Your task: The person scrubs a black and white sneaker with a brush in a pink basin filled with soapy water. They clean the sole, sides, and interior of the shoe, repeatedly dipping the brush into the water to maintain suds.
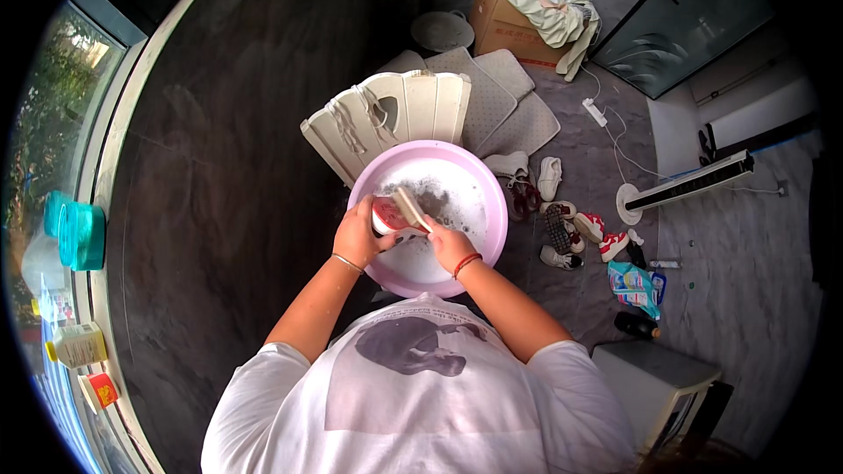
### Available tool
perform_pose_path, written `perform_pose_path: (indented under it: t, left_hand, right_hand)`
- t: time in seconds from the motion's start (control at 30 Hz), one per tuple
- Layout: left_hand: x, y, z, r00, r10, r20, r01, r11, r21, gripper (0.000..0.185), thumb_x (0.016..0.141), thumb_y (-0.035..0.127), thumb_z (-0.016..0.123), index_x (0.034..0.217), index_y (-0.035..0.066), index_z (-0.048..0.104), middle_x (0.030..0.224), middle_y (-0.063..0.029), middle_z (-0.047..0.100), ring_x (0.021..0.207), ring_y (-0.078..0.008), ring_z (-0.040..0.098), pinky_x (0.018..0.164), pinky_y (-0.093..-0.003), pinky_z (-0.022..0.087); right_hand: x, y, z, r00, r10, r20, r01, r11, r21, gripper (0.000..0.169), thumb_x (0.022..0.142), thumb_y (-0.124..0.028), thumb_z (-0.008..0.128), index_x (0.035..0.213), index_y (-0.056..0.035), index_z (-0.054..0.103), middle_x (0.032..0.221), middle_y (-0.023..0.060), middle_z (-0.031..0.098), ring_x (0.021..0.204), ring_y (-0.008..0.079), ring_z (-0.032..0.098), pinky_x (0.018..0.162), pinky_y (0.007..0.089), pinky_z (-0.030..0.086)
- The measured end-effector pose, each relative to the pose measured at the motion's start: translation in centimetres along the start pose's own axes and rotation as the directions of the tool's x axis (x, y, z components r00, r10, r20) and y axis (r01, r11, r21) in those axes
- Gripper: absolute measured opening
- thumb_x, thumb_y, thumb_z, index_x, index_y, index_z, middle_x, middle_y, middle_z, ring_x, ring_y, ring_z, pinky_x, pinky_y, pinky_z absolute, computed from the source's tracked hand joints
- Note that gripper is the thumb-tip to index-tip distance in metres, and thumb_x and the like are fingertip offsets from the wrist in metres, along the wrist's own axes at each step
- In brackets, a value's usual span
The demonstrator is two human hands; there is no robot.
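My left hand (359, 237) grips a red-and-white shoe (387, 214), mostly covered by my fingers and the brush. In my right hand (452, 247) is a scrubbing brush (411, 208) with pale bristles, held by its handle. The brush head lies against or just over the shoe; which of the two I cannot tell. Both hands are above a pink plastic basin (498, 210) filled with white suds (461, 178) and greyish water. Just beyond the basin stands a slatted white wooden chair or stool (421, 102), with wet-looking shoelaces (342, 125) draped over it.
Several shoes (550, 178) lie right of the basin, near a detergent bag (632, 286) and a tower fan (685, 181). Grey mats (520, 105) and a cloth-topped cardboard box (504, 26) are ahead. A power strip (594, 112) trails cords. Bottles (79, 345) line the left windowsill.
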State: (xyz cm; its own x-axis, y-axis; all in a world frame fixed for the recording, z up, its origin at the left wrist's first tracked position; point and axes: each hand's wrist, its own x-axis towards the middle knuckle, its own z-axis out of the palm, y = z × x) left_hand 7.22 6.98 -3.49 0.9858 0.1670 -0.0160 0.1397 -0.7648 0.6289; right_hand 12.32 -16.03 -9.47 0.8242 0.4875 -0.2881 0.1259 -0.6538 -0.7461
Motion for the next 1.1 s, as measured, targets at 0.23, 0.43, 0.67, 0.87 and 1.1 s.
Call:
perform_pose_path:
  t: [0.23,0.43,0.67,0.87,1.1]
  left_hand:
    - [0.0,-0.4,0.3,1.0,-0.02,-0.001,0.02,0.998,-0.052,0.089,0.061,0.022,0.089,0.136,-0.001,0.047,0.118,-0.0249,0.065,0.11,-0.0415,0.062,0.095,-0.0441,0.051]
    - [-0.7,-0.7,0.2,0.999,-0.042,-0.003,0.041,0.995,-0.094,0.088,0.062,0.022,0.089,0.136,0.0,0.047,0.12,-0.0254,0.064,0.111,-0.0415,0.061,0.097,-0.0437,0.05]
    - [-1.2,-2.4,1.0,0.978,-0.203,-0.044,0.183,0.94,-0.288,0.075,0.077,0.027,0.083,0.136,-0.001,0.046,0.127,-0.026,0.057,0.109,-0.0393,0.063,0.098,-0.0422,0.049]
    - [-1.7,-2.6,-0.2,0.801,-0.472,0.369,0.583,0.472,-0.661,0.06,0.081,0.026,0.084,0.12,-0.004,0.05,0.111,-0.0205,0.063,0.087,-0.021,0.069,0.062,-0.0352,0.059]
    - [-1.1,-4.9,3.0,0.744,-0.629,0.226,0.585,0.45,-0.675,0.071,0.084,0.047,0.078,0.113,-0.012,0.05,0.092,-0.0224,0.066,0.068,-0.028,0.069,0.058,-0.0405,0.061]
  right_hand:
    - [-0.2,-1.8,1.2,0.978,-0.171,-0.122,0.19,0.968,0.164,0.044,0.096,-0.018,0.056,0.14,-0.017,0.056,0.091,0.0279,0.066,0.088,0.0442,0.066,0.076,0.0475,0.053]
    - [-0.7,-1.0,0.2,1.0,-0.004,0.027,0.006,0.998,-0.061,0.047,0.098,-0.017,0.054,0.144,-0.0224,0.052,0.093,0.0267,0.067,0.084,0.0441,0.066,0.075,0.0484,0.053]
    - [3.0,9.5,0.7,0.971,0.23,-0.061,-0.235,0.966,-0.106,0.044,0.098,-0.02,0.053,0.142,-0.0178,0.054,0.104,0.0236,0.069,0.084,0.0378,0.068,0.077,0.0463,0.053]
    - [2.0,6.3,0.5,0.762,0.641,0.091,-0.613,0.669,0.42,0.043,0.101,-0.02,0.051,0.143,-0.025,0.056,0.072,0.0012,0.052,0.049,0.0169,0.043,0.043,0.0333,0.04]
    - [1.7,2.7,1.1,0.985,0.172,0.022,-0.172,0.959,0.223,0.048,0.097,-0.017,0.056,0.145,-0.0162,0.052,0.09,0.0161,0.066,0.077,0.0216,0.061,0.075,0.0344,0.049]
